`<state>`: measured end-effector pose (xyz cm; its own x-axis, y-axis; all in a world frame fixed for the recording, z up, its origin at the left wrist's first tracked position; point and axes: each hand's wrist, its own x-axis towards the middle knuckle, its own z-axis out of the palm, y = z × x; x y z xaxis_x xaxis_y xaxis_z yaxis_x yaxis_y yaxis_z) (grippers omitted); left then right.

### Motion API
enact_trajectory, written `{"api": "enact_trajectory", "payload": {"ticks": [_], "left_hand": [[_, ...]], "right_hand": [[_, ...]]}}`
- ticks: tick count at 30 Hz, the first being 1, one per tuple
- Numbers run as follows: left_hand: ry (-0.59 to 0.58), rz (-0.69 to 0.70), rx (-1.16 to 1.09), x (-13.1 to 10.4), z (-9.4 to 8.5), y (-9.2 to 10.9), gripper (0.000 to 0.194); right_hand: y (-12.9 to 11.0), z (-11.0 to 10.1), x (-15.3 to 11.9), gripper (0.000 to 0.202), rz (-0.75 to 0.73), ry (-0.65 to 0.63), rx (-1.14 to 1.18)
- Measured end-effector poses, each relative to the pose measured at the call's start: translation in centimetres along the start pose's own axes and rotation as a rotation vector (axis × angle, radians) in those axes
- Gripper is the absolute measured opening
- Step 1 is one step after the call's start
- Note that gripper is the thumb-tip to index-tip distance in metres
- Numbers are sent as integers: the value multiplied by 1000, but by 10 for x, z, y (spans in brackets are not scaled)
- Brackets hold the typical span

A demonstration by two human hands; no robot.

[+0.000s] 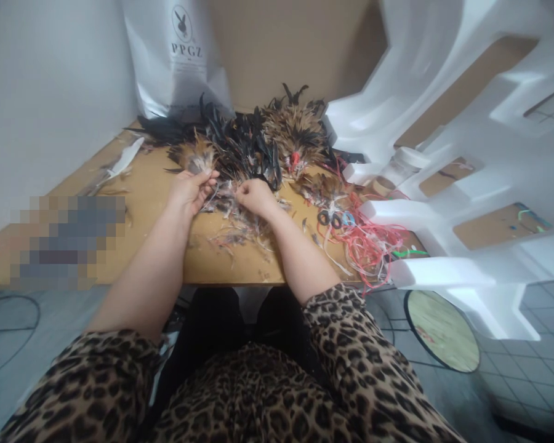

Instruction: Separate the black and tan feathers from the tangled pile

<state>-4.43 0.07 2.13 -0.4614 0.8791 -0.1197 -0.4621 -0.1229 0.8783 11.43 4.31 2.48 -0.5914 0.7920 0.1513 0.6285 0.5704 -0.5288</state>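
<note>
My left hand (188,191) pinches the pale base of a small bunch of brown feathers (197,154), whose tips fan out upward. To its right, my right hand (257,197) is closed, thumb and fingertips pressed together; whatever lies between them is too small to make out. Loose pale fluff and feather scraps (231,237) lie on the table beneath and between both hands. Right behind them is a heap of long black feathers (247,138). A fuller brown feather bundle (293,126) with a red tie at its base stands to the right of that heap.
A tangle of pink and white string (372,243) lies at the right, beside dark rings (329,219). White foam packing (383,212) borders the table's right side. A white bag (180,74) stands behind. One white feather (124,159) rests at the left on the wooden table (143,184).
</note>
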Motion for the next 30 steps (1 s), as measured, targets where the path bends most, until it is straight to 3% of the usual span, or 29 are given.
{"api": "enact_trajectory", "payload": {"ticks": [3,6,11,13,16,19,25,27,30], "left_hand": [[3,-5,-5,0,0,1,5],[-1,-22,-6,-1,0,-1,4],[-84,-103,58,-1,0,-5,8],[-111,-117,73,-1,0,-6,8],[-126,-98,70,-1,0,-6,5],[-132,-77,73,-2,0,-6,5],[-128,-72,78,-3,1,-6,5],[-119,-77,75,-3,1,-5,5],[-77,-62,48,-2,1,-4,7]], "right_hand": [[13,0,8,28,76,100,104],[16,-1,8,28,131,191,34],[4,-14,-2,36,-21,278,-53],[-1,-22,-6,30,-108,202,-4],[-3,-29,-11,21,-214,-69,78],[-7,-27,-16,15,-201,-269,0],[-24,-11,-22,15,-54,-206,-296],[-23,-7,-19,15,-51,-194,-268],[-11,-6,-11,16,-74,-109,-27]]}}
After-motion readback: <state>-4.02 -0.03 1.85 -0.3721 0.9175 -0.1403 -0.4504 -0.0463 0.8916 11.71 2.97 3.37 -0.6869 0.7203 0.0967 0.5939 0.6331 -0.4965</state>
